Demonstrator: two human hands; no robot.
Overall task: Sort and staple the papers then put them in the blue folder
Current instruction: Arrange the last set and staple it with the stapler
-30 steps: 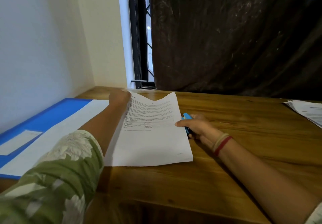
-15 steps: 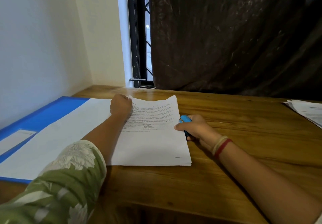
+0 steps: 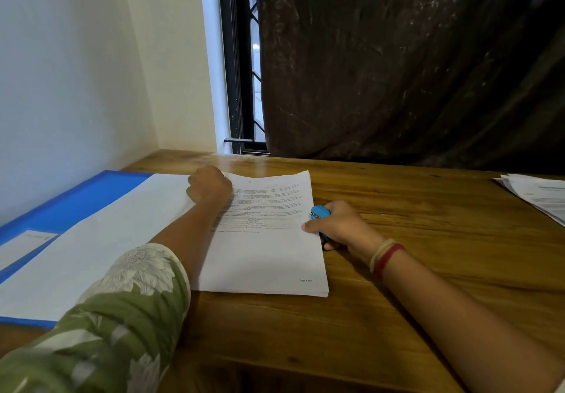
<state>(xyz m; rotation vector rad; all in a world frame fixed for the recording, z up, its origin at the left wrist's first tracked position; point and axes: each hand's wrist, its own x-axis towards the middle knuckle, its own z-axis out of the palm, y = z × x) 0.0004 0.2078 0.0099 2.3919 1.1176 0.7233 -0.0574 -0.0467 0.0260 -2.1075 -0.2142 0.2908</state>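
Observation:
A stack of printed papers (image 3: 269,258) lies flat on the wooden table (image 3: 443,285), its left side overlapping the open blue folder (image 3: 76,200). My left hand (image 3: 209,188) is curled into a fist at the stack's top-left corner and seems to pinch that corner; the fingertips are hidden. My right hand (image 3: 342,227) grips a small blue stapler (image 3: 319,211) against the table at the stack's right edge, with its thumb on the paper's edge.
A white sheet (image 3: 91,239) lies inside the folder, with a small label (image 3: 27,243) on the folder's left flap. More printed papers (image 3: 541,197) lie at the table's far right. A wall stands to the left and a dark curtain (image 3: 412,65) hangs behind.
The top edge of the stack, lifted and curved a second ago, has come down flat. My left hand came down with that corner. My right hand has stayed put with the stapler.

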